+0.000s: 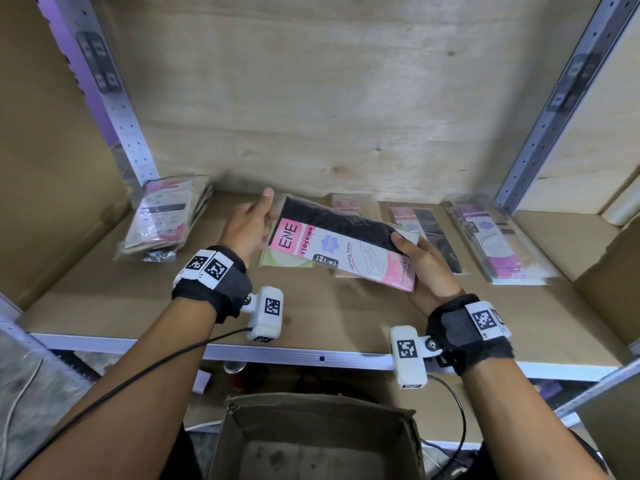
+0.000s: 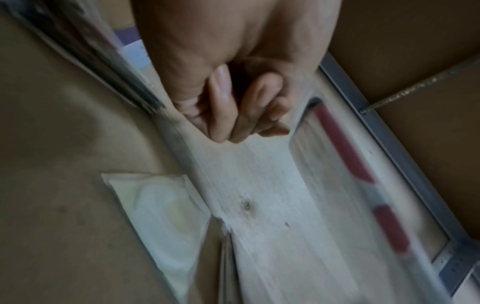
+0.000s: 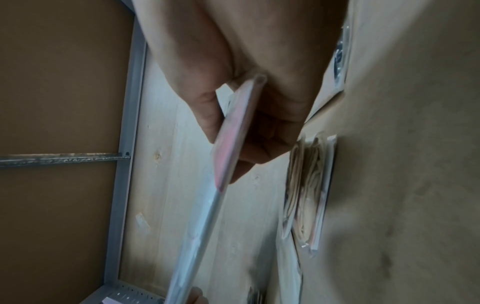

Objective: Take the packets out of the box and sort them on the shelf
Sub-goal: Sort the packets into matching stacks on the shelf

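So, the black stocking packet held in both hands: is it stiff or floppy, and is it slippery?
The stocking packet probably stays fairly stiff: its edge looks straight and thin from the right wrist. The glossy wrap may be slippery. The right hand alone grips one end, so it seems light.

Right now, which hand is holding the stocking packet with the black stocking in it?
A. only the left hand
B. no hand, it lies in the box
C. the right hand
C: in the head view the right hand grips the packet by its near end, thumb on top, above the shelf; the left hand is beside its far corner, and contact there is unclear.
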### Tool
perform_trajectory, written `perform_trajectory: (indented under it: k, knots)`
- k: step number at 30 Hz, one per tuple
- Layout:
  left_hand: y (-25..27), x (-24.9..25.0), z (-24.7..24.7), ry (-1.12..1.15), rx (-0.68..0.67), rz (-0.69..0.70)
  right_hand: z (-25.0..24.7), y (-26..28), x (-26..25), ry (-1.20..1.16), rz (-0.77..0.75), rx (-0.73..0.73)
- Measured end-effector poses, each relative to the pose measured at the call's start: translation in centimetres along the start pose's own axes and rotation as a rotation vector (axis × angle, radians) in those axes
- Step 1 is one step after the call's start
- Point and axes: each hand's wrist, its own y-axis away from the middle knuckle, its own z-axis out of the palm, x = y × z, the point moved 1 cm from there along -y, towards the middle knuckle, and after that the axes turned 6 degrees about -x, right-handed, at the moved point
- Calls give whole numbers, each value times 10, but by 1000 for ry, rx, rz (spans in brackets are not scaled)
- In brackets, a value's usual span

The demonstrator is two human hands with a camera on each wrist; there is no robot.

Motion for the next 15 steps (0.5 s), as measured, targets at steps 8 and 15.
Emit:
perform_trajectory:
  k: [8,15]
  knots:
    - [12,6,14,387,-98,-99,0,1,-4,-12,5,46]
    - [9,4,22,553,-145,-145,-1,3,-9,-18,31,97]
